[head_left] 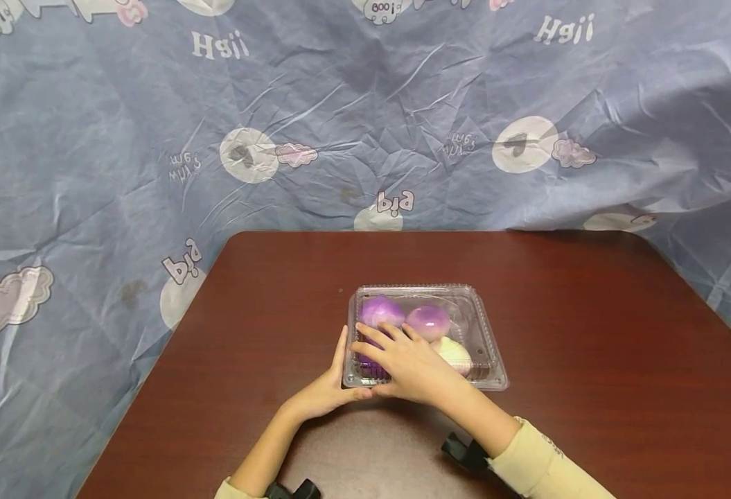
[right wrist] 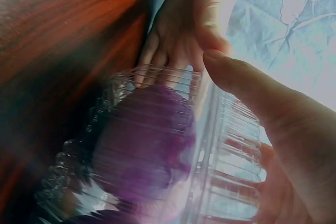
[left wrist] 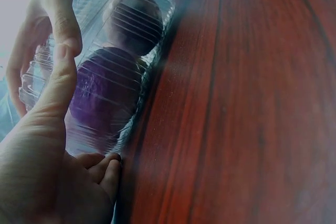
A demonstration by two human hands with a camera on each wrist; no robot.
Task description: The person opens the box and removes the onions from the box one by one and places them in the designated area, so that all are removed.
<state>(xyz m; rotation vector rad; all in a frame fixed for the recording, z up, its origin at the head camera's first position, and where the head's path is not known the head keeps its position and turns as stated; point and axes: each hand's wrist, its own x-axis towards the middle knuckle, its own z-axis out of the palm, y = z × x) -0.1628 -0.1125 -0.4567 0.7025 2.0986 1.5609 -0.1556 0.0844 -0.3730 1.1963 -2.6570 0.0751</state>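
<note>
A clear plastic box (head_left: 485,339) sat on the brown worktop (head_left: 596,326), with both hands at its near left part. The left hand (head_left: 324,393) cupped the near left corner, its fingers straight along the side wall and its thumb along the front edge. The right hand (head_left: 418,366) lay across the top, fingers spread, its thumb reaching down to the front rim. The two thumb tips came together there, though whether they pinched the rim could not be told.

Through the plastic showed a purple ball (head_left: 380,309) at the far left, a glossy lilac ball (head_left: 429,321) beside it and a pale ball (head_left: 454,356) nearer the front, partly behind the right hand. A printed blue-grey cloth (head_left: 340,104) hung beyond.
</note>
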